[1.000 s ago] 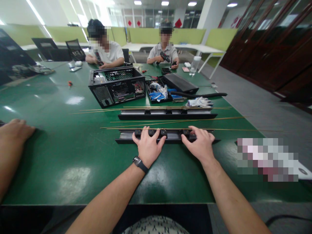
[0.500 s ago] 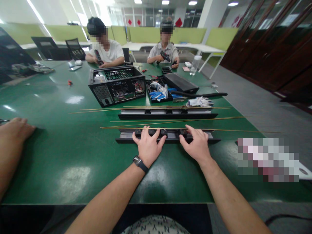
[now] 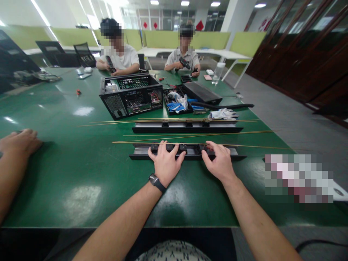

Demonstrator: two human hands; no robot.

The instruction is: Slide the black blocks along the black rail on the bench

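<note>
A long black rail [image 3: 190, 157] with a silvery channel lies across the green table in front of me. Several small black blocks [image 3: 182, 148] sit in its channel. My left hand [image 3: 167, 159] rests over the left part of the rail, fingers spread on and between these blocks. On the right, thumb and index of my right hand [image 3: 219, 161] close around another black block [image 3: 201, 148] seated in the channel. Thin brass-coloured rods [image 3: 152, 142] lie along the rail's far side, just beyond my fingertips.
Farther back lie a second black rail [image 3: 187, 129], an open computer case [image 3: 130, 96], a tray with blue-white gloves [image 3: 178, 103] and a clear bottle [image 3: 217, 73]. Two people work across the table. Another person's hand [image 3: 20, 142] rests at left; a blurred flat object [image 3: 299, 177] lies right.
My right hand has shifted very slightly, its thumb and index still at the block. My left hand stays in place. The other person's hand at left has moved a little to the right.
</note>
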